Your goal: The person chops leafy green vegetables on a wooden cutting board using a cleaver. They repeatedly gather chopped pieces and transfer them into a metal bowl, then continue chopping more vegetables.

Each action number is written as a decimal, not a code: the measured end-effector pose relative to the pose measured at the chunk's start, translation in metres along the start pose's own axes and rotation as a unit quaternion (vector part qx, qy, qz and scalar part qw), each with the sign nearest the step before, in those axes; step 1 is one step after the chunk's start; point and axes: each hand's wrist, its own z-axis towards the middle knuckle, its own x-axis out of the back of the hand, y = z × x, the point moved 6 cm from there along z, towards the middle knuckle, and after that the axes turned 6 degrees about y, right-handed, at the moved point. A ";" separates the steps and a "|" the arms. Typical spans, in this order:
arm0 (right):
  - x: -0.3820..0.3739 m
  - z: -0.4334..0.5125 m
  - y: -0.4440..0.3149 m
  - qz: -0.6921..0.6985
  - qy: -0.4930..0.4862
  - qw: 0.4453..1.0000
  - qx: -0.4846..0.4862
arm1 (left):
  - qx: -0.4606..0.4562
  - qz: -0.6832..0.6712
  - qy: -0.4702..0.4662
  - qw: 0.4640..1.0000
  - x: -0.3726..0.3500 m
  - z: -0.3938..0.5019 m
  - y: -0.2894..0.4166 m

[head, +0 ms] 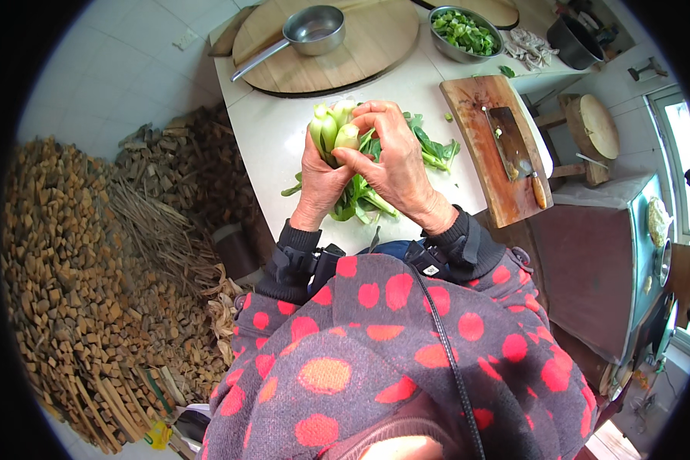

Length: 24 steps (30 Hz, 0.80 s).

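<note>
In front of me, my left hand (320, 185) is wrapped around a bunch of leafy green stalks (323, 127), their pale cut ends pointing up. The thumb and fingers of my right hand (394, 152) close on one thick stalk (347, 137) at the right of the bunch. More loose greens (434, 146) lie on the white tabletop (270, 126) beyond my right hand, and others (359, 201) are partly hidden below my hands. To the right, a cleaver (512, 144) with a wooden handle lies flat on a wooden cutting board (471, 126).
A steel saucepan (314, 31) stands on a round wooden board (374, 40) at the back. Cut greens fill a metal bowl (466, 37), near a crumpled cloth (530, 49) and a dark pot (575, 41). Stacked firewood (75, 259) is on the left, a wooden stool (592, 126) on the right.
</note>
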 end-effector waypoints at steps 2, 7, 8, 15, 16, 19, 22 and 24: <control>0.000 0.001 0.002 0.028 0.008 0.999 -0.036 | -0.004 0.041 0.006 0.999 0.003 -0.001 0.000; -0.006 0.008 0.007 0.060 -0.035 0.996 -0.065 | -0.040 0.060 0.029 0.997 0.005 -0.002 -0.002; -0.009 0.009 0.009 0.077 -0.064 0.994 -0.041 | -0.030 0.067 0.056 0.996 0.009 -0.001 -0.005; -0.015 -0.098 0.109 -0.113 -0.320 0.918 -0.206 | -0.020 0.112 0.154 0.981 0.070 0.003 -0.005; -0.020 -0.131 0.120 -0.194 -0.386 0.880 -0.200 | -0.010 0.105 0.160 0.982 0.077 0.003 -0.005; -0.031 -0.184 0.148 -0.220 -0.427 0.858 -0.180 | 0.016 0.123 0.162 0.979 0.090 -0.002 -0.008; -0.039 -0.194 0.157 -0.209 -0.430 0.869 -0.127 | 0.040 0.088 0.169 0.981 0.090 -0.006 -0.014; -0.038 -0.187 0.157 -0.220 -0.432 0.863 -0.140 | 0.019 0.104 0.159 0.982 0.085 -0.007 -0.013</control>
